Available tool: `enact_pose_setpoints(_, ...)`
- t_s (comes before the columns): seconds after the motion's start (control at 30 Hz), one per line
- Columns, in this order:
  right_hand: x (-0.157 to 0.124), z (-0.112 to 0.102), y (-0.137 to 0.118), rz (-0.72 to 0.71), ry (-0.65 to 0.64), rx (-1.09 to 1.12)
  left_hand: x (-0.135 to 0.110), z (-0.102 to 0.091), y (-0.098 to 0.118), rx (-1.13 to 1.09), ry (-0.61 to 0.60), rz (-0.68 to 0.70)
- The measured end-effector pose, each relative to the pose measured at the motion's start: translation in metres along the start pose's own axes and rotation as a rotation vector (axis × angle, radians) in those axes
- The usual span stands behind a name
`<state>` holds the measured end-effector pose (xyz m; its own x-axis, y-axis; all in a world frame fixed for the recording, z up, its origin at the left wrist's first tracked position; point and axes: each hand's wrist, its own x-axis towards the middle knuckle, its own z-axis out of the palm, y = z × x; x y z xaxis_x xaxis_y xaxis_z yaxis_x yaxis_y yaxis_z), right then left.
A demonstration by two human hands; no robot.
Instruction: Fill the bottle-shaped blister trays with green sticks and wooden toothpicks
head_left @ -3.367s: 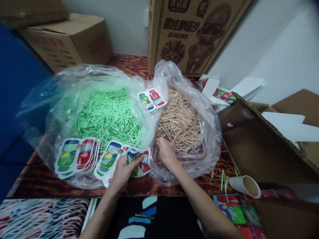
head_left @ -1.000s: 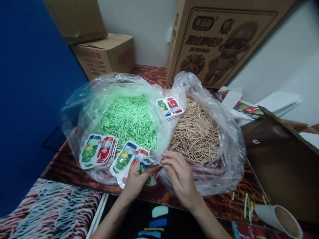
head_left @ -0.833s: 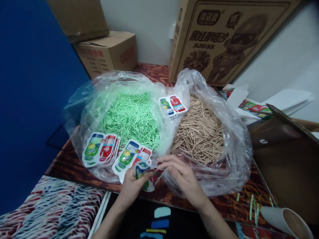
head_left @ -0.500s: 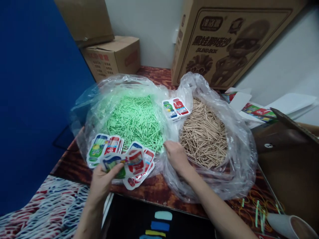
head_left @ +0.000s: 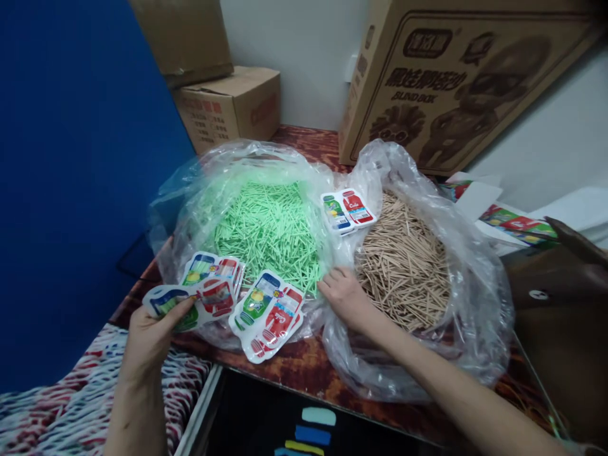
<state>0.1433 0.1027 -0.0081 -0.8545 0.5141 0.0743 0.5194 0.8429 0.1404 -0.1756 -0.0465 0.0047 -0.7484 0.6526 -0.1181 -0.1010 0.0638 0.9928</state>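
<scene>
My left hand (head_left: 149, 335) pinches a bottle-shaped printed packet (head_left: 218, 297), green and red, between thumb and fingers. It overlaps a small stack of similar packets (head_left: 202, 266) at the left of the green sticks. To its right, more packets (head_left: 268, 310) lie fanned at the near edge of the bag. My right hand (head_left: 344, 294) is closed at the near right edge of the thin green sticks (head_left: 270, 228). Its fingertips are against the plastic there, and what they hold is hidden. Brown sticks (head_left: 403, 266) fill another clear plastic bag (head_left: 479, 316) just beyond that hand.
Two joined packets (head_left: 348, 210) rest between the bags. Cardboard boxes (head_left: 228, 107) and a large printed carton (head_left: 427, 82) stand behind. A blue panel (head_left: 85, 158) borders the left side. Red-and-white netting (head_left: 61, 405) and a black surface (head_left: 256, 405) lie in front.
My left hand has moved left with its packet, from over the fanned packets to over the left stack. My right hand stays by the green sticks' edge. The view has shifted slightly.
</scene>
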Motion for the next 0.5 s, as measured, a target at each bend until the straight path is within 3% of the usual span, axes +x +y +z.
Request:
enact_pose_setpoints(0.13,-0.006,-0.001,0.010,0.001,-0.095,0.010,0.011,-0.012,0.003,-0.032,0.021,-0.086)
enact_pose_setpoints(0.27,-0.005,-0.009,0.013,-0.027,-0.174,0.066,0.035,-0.009,-0.005,0.072,0.010,-0.050)
enact_pose_setpoints(0.33,-0.003,-0.013,0.011,-0.045,-0.213,0.072,0.048,0.000,-0.012,0.219,-0.005,0.027)
enact_pose_setpoints(0.5,-0.002,-0.016,0.005,-0.037,-0.234,0.080,0.063,0.019,-0.026,0.869,0.082,0.333)
